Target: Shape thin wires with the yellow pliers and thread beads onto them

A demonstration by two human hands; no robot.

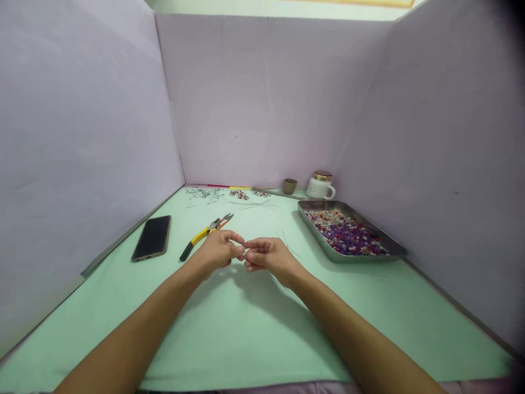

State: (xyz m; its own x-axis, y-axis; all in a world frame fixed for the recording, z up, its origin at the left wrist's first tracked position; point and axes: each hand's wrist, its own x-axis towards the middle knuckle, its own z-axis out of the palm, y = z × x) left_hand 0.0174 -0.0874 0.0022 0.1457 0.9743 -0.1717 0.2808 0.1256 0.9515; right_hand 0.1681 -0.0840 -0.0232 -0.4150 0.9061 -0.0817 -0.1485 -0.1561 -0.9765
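Note:
Above the middle of the green tabletop, my left hand (pixel 222 251) and my right hand (pixel 271 256) meet at the fingertips. Both are closed in a pinch. Something tiny shows between the fingers, too small to name. Just beyond my left hand lie yellow-and-black pliers (pixel 199 236) and a pair of red-handled snips (pixel 225 220), partly overlapping. A few thin wires (pixel 289 245) rest on the cloth beside my right hand. To the right, a metal tray (pixel 318 236) holds many purple, red, white and gold beads (pixel 348 234).
A phone (pixel 152 238) lies at the left. Along the back are a heap of wire pieces (pixel 204 193), small beaded clusters (pixel 239 195), a brown cup (pixel 289 186) and a lidded white mug (pixel 319 187). Pale panels (pixel 266 98) wall in the table at the back and both sides.

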